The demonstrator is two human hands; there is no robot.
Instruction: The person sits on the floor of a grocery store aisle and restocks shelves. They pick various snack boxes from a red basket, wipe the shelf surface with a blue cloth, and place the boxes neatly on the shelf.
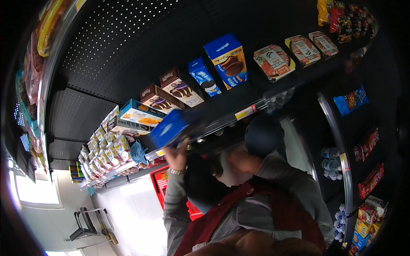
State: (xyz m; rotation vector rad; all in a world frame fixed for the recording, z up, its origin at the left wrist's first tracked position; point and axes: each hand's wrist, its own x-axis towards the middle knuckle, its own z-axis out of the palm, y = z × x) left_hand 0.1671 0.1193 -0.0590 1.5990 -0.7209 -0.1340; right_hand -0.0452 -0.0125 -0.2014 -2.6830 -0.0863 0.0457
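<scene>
My left hand (177,157), with a watch band at its wrist, grips a blue carton (169,128) by its lower edge. The carton is tilted and blurred by motion, over the front edge of the black shelf (224,105). Close behind it stand a white-and-blue Franzzi box (141,112) and two brown-and-white Franzzi boxes (161,98) (182,87). My right hand (241,160) is low, between my knees and in front of the shelf; blur hides its fingers and whether it holds anything.
Further right stand a slim blue cookie box (204,76), a larger blue-and-orange carton (228,61) and sealed food trays (274,62). White snack bags (105,150) crowd the left. A red basket (158,184) is beside my left arm. Another shelf rail (336,140) curves at right.
</scene>
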